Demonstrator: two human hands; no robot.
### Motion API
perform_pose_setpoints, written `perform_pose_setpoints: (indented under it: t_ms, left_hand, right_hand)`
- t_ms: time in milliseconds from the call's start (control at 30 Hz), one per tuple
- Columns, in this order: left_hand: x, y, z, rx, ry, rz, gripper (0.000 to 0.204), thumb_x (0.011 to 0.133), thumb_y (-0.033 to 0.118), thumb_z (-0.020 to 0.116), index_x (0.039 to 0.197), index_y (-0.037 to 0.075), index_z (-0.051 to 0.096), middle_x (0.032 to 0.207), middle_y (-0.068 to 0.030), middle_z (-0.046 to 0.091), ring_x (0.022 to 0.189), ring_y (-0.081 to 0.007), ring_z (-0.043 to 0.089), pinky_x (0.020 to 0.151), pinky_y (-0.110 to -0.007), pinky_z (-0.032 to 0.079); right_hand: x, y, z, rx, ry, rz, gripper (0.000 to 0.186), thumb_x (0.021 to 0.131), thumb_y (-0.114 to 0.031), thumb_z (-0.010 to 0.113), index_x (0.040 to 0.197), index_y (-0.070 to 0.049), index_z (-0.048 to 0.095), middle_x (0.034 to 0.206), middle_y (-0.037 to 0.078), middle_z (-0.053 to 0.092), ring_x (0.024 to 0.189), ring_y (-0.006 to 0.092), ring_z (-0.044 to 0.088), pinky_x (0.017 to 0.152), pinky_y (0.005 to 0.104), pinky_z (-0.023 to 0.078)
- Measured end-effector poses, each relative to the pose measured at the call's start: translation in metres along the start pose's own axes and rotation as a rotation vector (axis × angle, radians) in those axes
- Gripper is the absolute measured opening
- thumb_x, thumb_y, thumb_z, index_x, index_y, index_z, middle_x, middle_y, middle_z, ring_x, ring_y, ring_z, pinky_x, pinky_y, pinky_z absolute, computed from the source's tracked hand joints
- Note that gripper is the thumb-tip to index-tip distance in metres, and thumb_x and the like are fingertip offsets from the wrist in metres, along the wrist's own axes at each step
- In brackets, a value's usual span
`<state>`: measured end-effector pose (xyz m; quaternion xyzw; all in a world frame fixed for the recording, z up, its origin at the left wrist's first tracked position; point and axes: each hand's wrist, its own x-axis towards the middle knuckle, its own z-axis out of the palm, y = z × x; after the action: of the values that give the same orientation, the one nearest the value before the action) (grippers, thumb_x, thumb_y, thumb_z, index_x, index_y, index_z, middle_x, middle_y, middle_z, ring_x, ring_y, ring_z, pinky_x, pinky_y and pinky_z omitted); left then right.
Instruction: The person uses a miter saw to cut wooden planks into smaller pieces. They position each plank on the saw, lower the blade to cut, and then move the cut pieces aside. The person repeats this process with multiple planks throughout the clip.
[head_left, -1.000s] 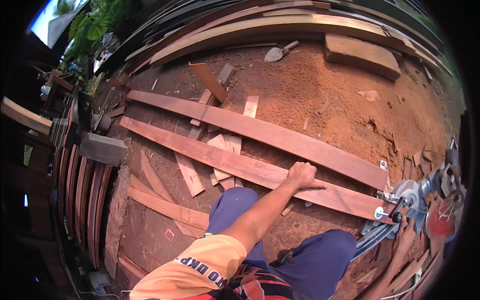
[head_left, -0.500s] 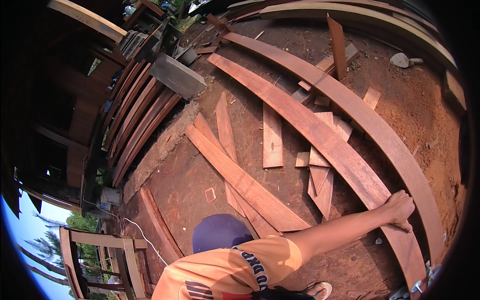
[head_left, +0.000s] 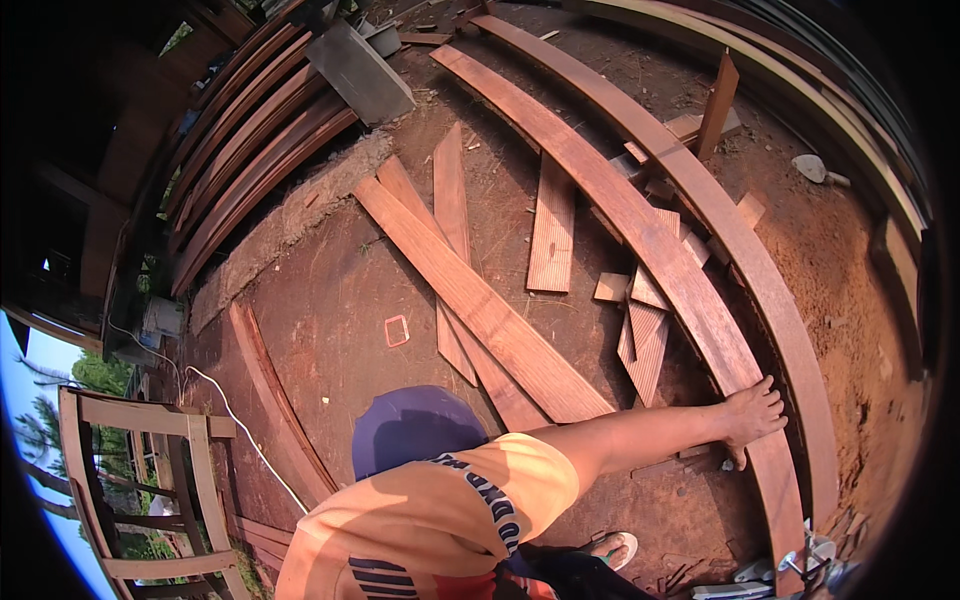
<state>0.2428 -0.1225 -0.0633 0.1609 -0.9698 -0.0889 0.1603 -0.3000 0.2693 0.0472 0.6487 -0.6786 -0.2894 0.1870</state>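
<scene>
Neither of my hands shows. In the lower middle a co-worker in an orange shirt [head_left: 400,525] and dark blue cap [head_left: 415,430] bends over the ground. One bare arm reaches right, and the co-worker's hand [head_left: 755,412] rests across a long curved reddish-brown board [head_left: 640,235], fingers over its far edge. A second curved board [head_left: 740,220] runs alongside it, farther right. Below the arm shows a foot in a sandal [head_left: 612,550]. At the near end of the first board are metal pieces [head_left: 795,562], too small to make out.
Loose planks [head_left: 470,290] cross on the dirt in the middle. Grooved offcuts [head_left: 551,230] lie by the curved boards. Curved timbers [head_left: 265,150] are stacked at upper left beside a grey block [head_left: 360,75]. A white cable [head_left: 240,425] and wooden frame [head_left: 150,480] are at lower left.
The whole view has shifted, so most things sit higher and farther left. The co-worker's hand was more tightly curled at the board's edge; its fingers are now spread over the board.
</scene>
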Motion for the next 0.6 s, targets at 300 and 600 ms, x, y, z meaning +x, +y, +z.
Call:
perform_pose_setpoints:
  t_ms: [300,600]
  left_hand:
    - [-0.010,-0.009,-0.008,-0.137,0.072,-0.080,0.109,0.055,0.083,0.078,0.127,0.002,0.061,0.116,-0.0128,0.060,0.115,-0.0306,0.054,0.109,-0.055,0.033]
    - [-0.016,-0.016,-0.005,-0.295,0.304,-0.142,0.083,0.060,0.067,0.086,0.107,0.001,0.066,0.108,-0.0148,0.060,0.111,-0.0328,0.053,0.104,-0.045,0.041]
  right_hand:
    - [0.059,-0.073,-0.195,0.599,-0.116,0.231,0.025,0.100,-0.027,0.058,0.113,-0.012,0.073,0.091,0.020,0.074,0.082,0.0367,0.073,0.072,0.0482,0.057]
    - [0.080,-0.111,-0.274,0.524,-0.150,0.401,0.020,0.097,-0.019,0.058,0.108,-0.015,0.074,0.092,0.019,0.072,0.081,0.0367,0.072,0.070,0.0489,0.056]
